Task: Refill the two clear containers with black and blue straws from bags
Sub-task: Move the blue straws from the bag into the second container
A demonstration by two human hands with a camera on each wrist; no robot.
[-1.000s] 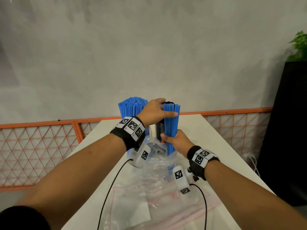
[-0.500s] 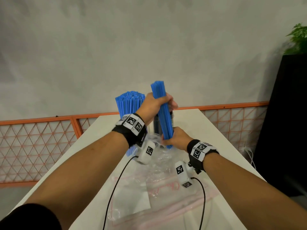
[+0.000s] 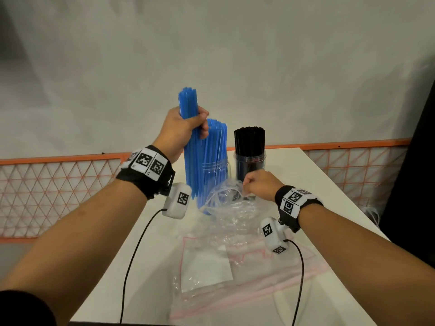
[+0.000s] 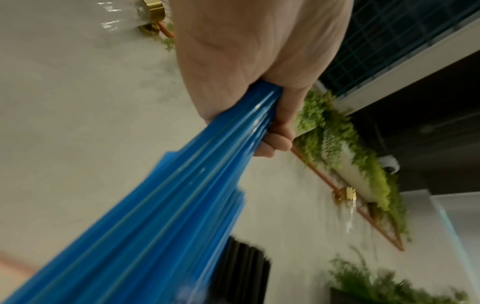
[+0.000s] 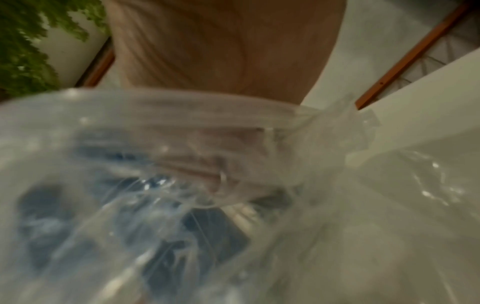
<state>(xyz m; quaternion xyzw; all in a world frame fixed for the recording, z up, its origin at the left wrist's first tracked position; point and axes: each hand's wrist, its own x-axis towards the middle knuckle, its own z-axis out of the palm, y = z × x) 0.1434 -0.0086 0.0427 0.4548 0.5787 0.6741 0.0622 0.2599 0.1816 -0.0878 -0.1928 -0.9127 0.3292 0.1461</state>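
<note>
My left hand [image 3: 188, 128] grips a bundle of blue straws [image 3: 190, 161] upright above the table, just left of the clear container [image 3: 217, 170] that holds more blue straws. In the left wrist view the fingers [image 4: 278, 142] curl round the same blue bundle [image 4: 166, 205]. To the right stands a second clear container [image 3: 250, 165] packed with black straws [image 3: 249, 140]. My right hand [image 3: 257, 184] pinches the mouth of a crumpled clear plastic bag [image 3: 226, 208] in front of both containers. The right wrist view shows that bag [image 5: 207, 185] blurred against the palm.
A flat clear zip bag [image 3: 235, 278] with pink seal lines lies on the white table [image 3: 329, 220] near me. Wrist-camera cables run across the table. An orange lattice fence [image 3: 58, 189] lines the far side, and a black cabinet [image 3: 419, 184] stands at the right.
My left hand has lifted the blue bundle up and to the left, out of the bag. My right hand has come off the bundle's lower end and now holds only the bag.
</note>
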